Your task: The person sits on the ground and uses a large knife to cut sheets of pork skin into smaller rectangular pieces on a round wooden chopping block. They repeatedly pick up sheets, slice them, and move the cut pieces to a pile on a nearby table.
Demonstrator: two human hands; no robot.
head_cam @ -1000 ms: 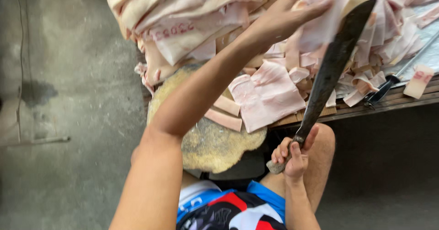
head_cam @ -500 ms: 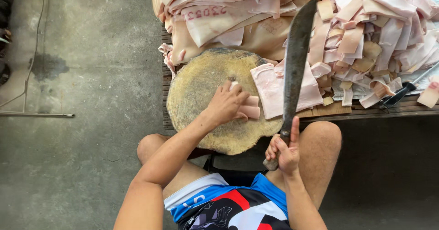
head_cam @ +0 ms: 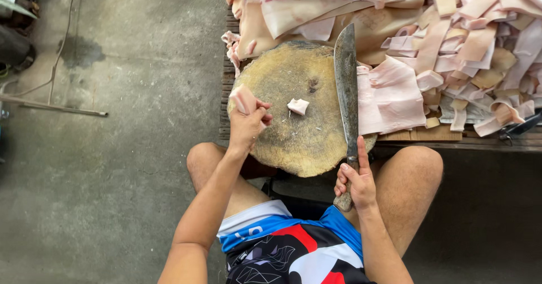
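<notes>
- Heaped pale pork-skin strips (head_cam: 451, 47) cover the worktop's (head_cam: 451, 143) far side.
- A round wooden chopping block (head_cam: 299, 109) sits at its near left edge.
- The cleaver (head_cam: 346, 86) lies along the block's right side, right hand (head_cam: 355, 179) clenched on its handle.
- Left hand (head_cam: 248, 120) fingers pinch a skin piece (head_cam: 244, 97) at the block's left edge.
- A small scrap (head_cam: 298, 106) rests mid-block.

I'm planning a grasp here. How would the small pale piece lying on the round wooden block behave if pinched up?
The piece looks like a small scrap, so probably light. The strips heaped on the table drape and curl, so it is likely floppy. It has a pale, wet-looking sheen, so it may be slippery.
</notes>
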